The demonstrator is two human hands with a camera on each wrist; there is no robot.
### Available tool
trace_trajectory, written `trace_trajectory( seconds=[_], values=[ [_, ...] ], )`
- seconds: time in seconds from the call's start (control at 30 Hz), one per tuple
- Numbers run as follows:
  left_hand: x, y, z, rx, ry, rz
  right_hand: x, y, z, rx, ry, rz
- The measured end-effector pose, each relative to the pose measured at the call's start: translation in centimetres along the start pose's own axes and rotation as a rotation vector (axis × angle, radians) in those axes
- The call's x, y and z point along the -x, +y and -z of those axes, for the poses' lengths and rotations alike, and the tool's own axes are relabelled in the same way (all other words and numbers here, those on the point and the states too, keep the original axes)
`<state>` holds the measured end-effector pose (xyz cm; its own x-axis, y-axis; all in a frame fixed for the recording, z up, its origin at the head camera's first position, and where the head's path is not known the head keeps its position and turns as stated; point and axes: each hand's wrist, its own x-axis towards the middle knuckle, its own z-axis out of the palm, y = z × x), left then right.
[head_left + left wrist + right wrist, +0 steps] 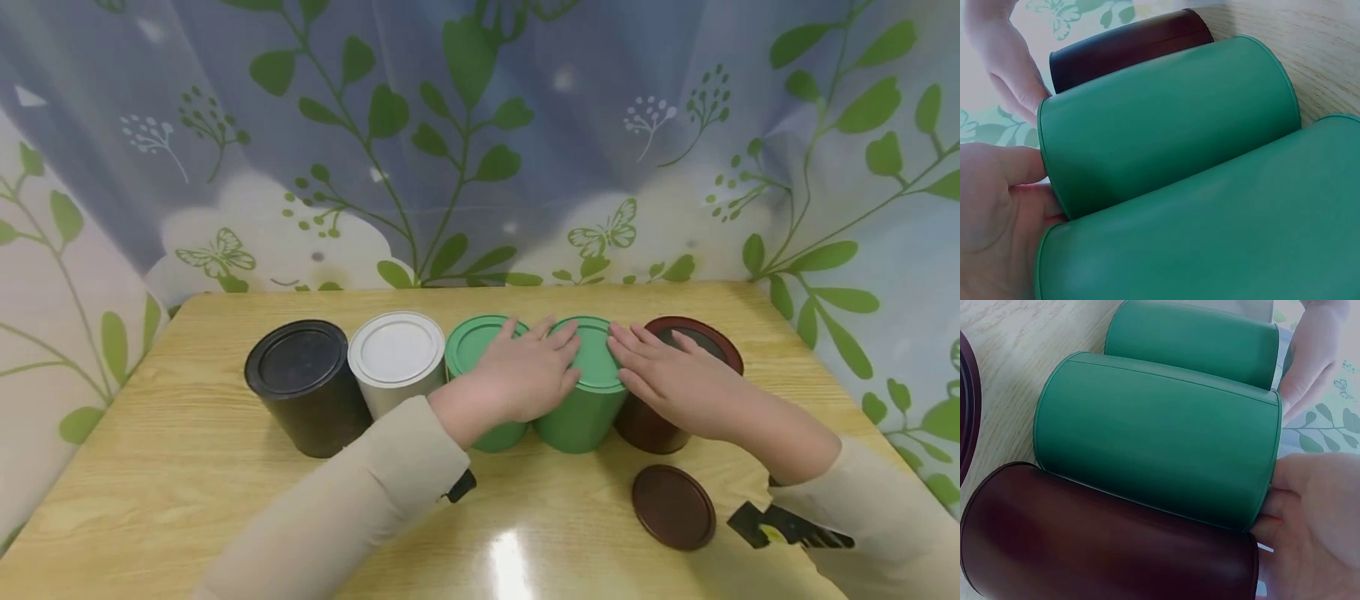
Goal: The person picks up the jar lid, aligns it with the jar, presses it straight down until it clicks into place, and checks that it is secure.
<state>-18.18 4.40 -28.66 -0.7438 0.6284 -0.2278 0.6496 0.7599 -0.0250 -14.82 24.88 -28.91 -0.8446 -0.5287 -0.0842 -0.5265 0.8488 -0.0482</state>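
Observation:
Two green canisters stand side by side, the left one (pixel 472 342) and the right one (pixel 581 421), both with green lids. My left hand (pixel 525 375) lies over their tops with fingers extended, reaching onto the right one's lid. My right hand (pixel 678 383) lies across the dark brown canister (pixel 652 425), its straight fingertips at the right green canister's rim. That brown canister's top looks dark inside a reddish rim and is partly covered by the hand. Both wrist views show the fingers at the canisters' top edges, not curled round them.
A black lidded canister (pixel 300 367) and a white lidded canister (pixel 397 346) continue the row to the left. A round brown lid (pixel 673 507) lies on the wooden table (pixel 187 500) in front of the brown canister. A leaf-patterned curtain (pixel 465 208) hangs behind the table.

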Motion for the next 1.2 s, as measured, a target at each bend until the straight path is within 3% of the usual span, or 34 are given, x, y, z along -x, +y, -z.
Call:
trace_trajectory(
  seconds=[0.2,0.47,0.67,0.77,0.97,1.2],
  values=[
    [0.3,0.0,-0.4,-0.006,0.034,0.027,0.0,-0.1,0.0,-0.038,-0.010,-0.014],
    [0.6,0.8,-1.6,-0.110,0.141,0.077,0.0,-0.5,-0.4,-0.057,0.000,-0.061],
    [0.8,0.7,-2.1,-0.055,0.252,0.086,0.0,-0.6,-0.9,-0.014,0.073,-0.055],
    [1.5,0.7,-2.3,-0.027,0.312,0.035,0.3,-0.6,-1.1,-0.023,0.124,-0.023],
    [3.5,1.9,-3.2,-0.043,0.390,-0.145,2.2,-1.0,-1.7,-0.043,0.265,0.108],
    [5.0,3.2,-5.2,-0.086,0.444,-0.351,5.0,-0.8,-4.3,-0.018,0.599,0.440]
  ],
)
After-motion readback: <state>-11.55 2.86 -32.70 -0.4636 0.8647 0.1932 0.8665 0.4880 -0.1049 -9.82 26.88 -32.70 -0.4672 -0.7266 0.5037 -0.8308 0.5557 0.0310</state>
